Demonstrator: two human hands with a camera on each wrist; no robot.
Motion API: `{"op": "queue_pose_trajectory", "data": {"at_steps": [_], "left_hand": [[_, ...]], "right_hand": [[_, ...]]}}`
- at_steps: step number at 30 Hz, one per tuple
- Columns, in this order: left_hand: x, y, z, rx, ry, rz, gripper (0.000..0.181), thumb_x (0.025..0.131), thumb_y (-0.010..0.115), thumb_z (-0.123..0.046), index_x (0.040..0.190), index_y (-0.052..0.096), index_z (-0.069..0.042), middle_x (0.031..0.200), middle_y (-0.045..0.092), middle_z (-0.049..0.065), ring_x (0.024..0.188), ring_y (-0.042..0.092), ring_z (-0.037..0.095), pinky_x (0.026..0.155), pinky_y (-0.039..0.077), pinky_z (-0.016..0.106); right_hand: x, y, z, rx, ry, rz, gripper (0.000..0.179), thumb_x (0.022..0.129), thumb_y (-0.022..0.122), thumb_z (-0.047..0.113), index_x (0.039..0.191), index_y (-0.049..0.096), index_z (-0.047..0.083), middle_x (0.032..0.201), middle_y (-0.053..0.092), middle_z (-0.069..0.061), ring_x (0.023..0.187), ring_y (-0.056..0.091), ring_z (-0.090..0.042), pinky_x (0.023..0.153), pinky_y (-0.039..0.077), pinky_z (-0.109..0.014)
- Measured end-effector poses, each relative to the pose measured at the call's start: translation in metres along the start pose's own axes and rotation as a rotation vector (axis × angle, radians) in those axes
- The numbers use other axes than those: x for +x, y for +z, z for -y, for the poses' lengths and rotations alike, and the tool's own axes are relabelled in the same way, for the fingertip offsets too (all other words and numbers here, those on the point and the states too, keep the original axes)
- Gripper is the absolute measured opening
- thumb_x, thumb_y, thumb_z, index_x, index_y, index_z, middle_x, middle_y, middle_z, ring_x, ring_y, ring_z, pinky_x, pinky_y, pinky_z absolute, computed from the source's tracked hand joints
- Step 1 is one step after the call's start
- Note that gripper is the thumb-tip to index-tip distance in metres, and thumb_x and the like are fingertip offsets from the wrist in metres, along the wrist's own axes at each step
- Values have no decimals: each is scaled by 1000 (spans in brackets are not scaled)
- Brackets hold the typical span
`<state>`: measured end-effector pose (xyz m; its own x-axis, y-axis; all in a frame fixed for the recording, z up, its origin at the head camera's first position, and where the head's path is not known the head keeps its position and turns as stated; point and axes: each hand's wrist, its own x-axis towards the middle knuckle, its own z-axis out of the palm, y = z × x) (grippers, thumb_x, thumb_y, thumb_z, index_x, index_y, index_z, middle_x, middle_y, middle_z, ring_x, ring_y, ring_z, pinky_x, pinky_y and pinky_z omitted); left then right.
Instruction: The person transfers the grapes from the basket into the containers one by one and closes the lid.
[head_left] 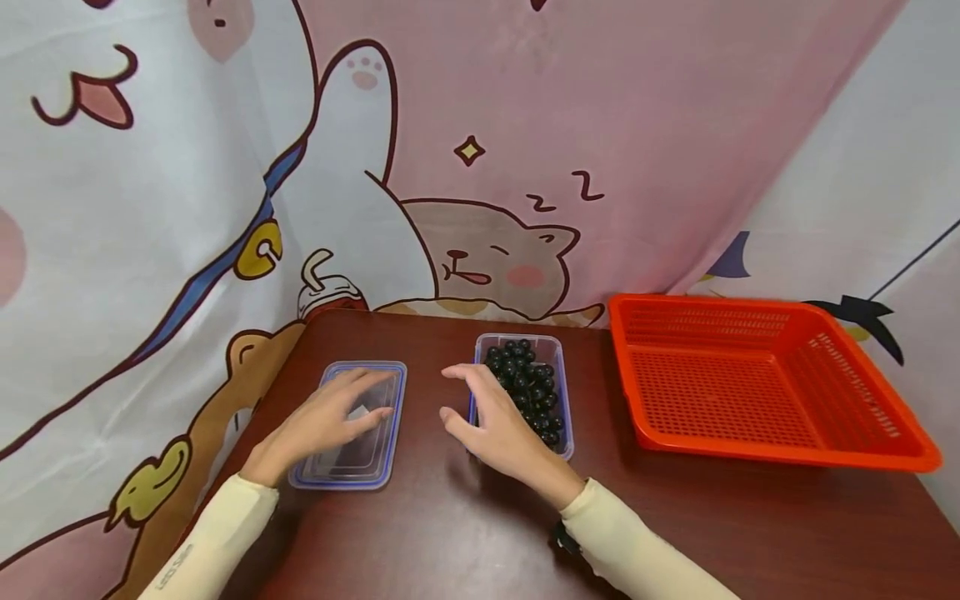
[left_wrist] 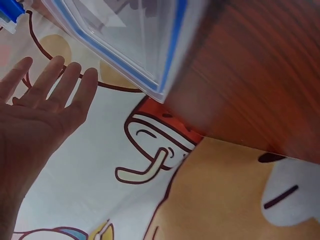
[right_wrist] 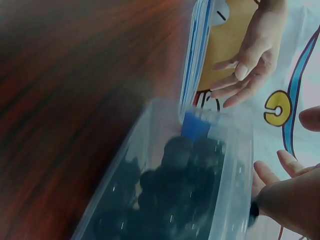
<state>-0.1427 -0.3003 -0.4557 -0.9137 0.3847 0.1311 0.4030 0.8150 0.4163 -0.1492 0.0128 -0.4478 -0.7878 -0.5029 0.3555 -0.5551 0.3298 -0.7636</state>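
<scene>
A clear rectangular lid point(head_left: 371, 458) with a blue rim lies at the left of the table. Above it hovers my left hand point(head_left: 330, 418), fingers loosely spread, thumb apart, holding nothing; the left wrist view also shows this hand point(left_wrist: 42, 112) with its fingers apart. To the right stands a clear plastic box point(head_left: 567, 417) filled with dark round grapes point(head_left: 528, 387). My right hand point(head_left: 498, 425) is over the box's left side and hides part of it. Its fingers and thumb are bent a little with a gap between them, and nothing is in it.
A red plastic basket point(head_left: 750, 450) with a mesh bottom sits at the table's right side. The brown table point(head_left: 420, 533) backs onto a curtain point(head_left: 600, 100) printed with cartoon animals. A small dark object point(head_left: 566, 540) shows beside my right sleeve.
</scene>
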Motion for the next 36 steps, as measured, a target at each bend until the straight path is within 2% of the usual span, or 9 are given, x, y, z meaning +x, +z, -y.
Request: {"op": "queue_pose_trajectory", "data": {"at_steps": [7,15,19,24,30,36], "left_hand": [[-7,-5,9,14,-17,-28,59,104,79,-30,155,61,-6,151,60,20,139,56,46,111,42,70],[-17,-10,18,54,-80,-48,60,104,78,-29,157,58,-7,153,58,26,141,52,52,110,35,80],[-24,-12,22,88,-96,-73,56,104,78,-28,153,62,-6,149,59,28,136,53,52,105,41,78],[-30,-11,29,124,-108,-100,51,103,79,-28,148,67,-6,139,61,27,123,58,46,95,49,70],[-37,-6,38,101,-164,-109,47,102,80,-24,144,70,-6,135,56,28,117,58,46,89,53,66],[-40,-4,42,83,-165,-89,44,102,80,-22,141,71,-4,133,57,29,115,59,46,89,53,66]], "right_hand": [[6,20,6,10,7,16,55,102,73,24,152,57,7,147,60,-6,138,54,-21,114,45,-48],[14,39,7,75,13,21,55,102,70,18,152,52,2,142,62,-12,132,59,-25,111,49,-46],[17,47,6,87,24,43,54,102,69,14,151,52,1,138,64,-11,128,62,-25,109,51,-40],[18,55,9,75,41,57,53,101,69,12,150,52,-1,136,63,-16,124,63,-25,107,52,-37],[20,68,10,34,33,85,52,99,71,10,147,55,-1,130,64,-17,118,66,-31,104,52,-34],[23,81,6,-8,73,85,51,98,71,14,145,57,0,126,64,-16,114,67,-30,101,52,-32]]}}
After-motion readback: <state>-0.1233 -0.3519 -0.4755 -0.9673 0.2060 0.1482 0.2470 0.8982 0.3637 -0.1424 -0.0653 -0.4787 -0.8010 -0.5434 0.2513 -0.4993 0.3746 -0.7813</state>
